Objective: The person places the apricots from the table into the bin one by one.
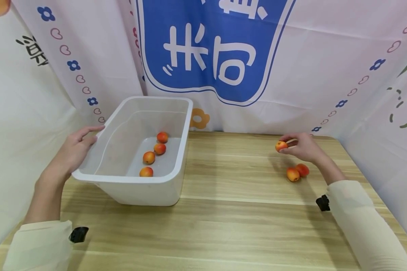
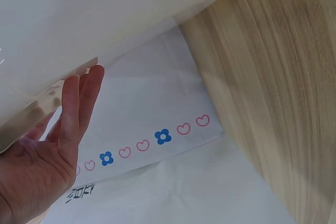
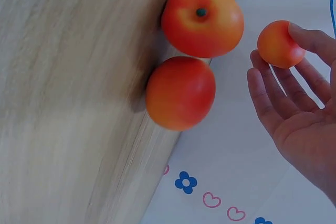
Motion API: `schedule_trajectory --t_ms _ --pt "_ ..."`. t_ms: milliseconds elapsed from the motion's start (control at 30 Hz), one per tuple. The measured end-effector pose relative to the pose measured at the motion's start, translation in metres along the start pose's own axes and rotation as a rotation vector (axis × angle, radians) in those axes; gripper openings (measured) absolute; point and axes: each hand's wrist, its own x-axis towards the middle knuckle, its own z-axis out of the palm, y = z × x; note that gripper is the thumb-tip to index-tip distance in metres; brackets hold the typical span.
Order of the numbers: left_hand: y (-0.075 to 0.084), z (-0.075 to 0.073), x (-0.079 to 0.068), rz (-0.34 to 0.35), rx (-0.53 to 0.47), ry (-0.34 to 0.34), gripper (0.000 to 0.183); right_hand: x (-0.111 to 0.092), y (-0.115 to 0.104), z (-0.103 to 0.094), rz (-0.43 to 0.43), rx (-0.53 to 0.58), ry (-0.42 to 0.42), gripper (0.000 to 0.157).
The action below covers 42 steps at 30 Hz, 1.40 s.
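Note:
My right hand (image 1: 300,146) pinches a small orange-red peach (image 1: 280,146) between thumb and fingertips, raised above the table. In the right wrist view the thumb lies on one side of this peach (image 3: 281,44). Two more peaches lie side by side on the table below the hand: a yellowish one (image 1: 293,174) and a redder one (image 1: 302,170). My left hand (image 1: 76,148) is at the left rim of a white plastic bin (image 1: 156,192), its fingers nearly straight against the outer side. Several peaches (image 1: 149,157) lie on the bin's floor.
The wooden table (image 1: 230,226) runs between the bin and the two loose peaches. A white printed cloth (image 1: 308,75) with a blue panel hangs behind the table, and white cloth also stands along both sides.

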Motion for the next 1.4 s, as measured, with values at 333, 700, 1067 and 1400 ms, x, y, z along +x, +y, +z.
schedule_trajectory --t_ms 333,700,1067,1400 --pt "-0.001 0.000 0.001 0.010 0.000 0.010 0.050 0.003 -0.011 0.002 0.004 0.026 -0.017 0.038" --pt "-0.002 0.002 0.002 0.012 -0.002 0.007 0.050 0.011 -0.030 0.005 -0.003 0.026 -0.007 0.035" --pt "-0.002 0.002 0.003 0.021 0.002 0.020 0.050 0.026 -0.053 0.008 -0.088 0.076 -0.030 0.043" --pt "-0.001 0.001 0.002 0.019 0.009 0.018 0.049 0.038 -0.066 0.019 -0.072 0.093 -0.048 0.035"
